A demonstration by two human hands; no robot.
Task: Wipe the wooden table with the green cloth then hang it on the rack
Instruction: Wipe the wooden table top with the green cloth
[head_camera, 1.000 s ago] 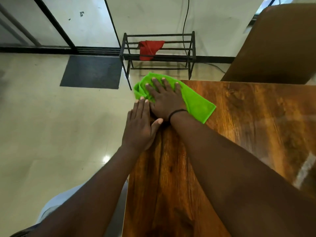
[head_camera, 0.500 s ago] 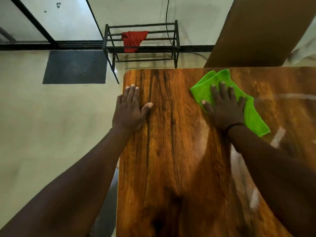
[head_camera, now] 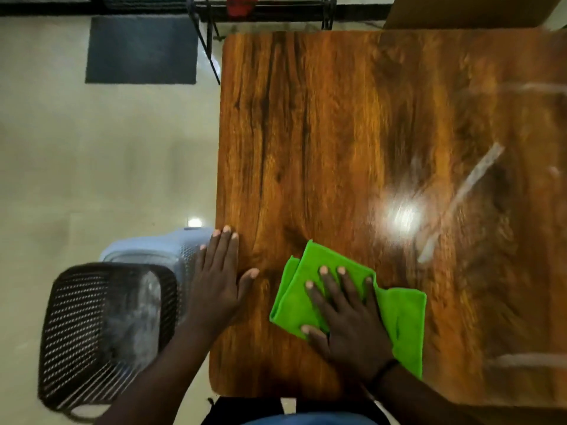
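Right hand (head_camera: 346,320) flat, fingers spread, pressing green cloth (head_camera: 399,314) on near desk (head_camera: 306,133); rack (head_camera: 270,9) lies far, straight ahead.

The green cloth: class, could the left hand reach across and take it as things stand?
Probably yes. The left hand lies flat on the wooden table beside the green cloth, bare wood between them; only the right hand pressing on it would need lifting.

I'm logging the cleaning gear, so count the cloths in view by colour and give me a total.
Green cloth: 1, on the table under the right hand.
Red cloth: 1, on the rack.
Total: 2
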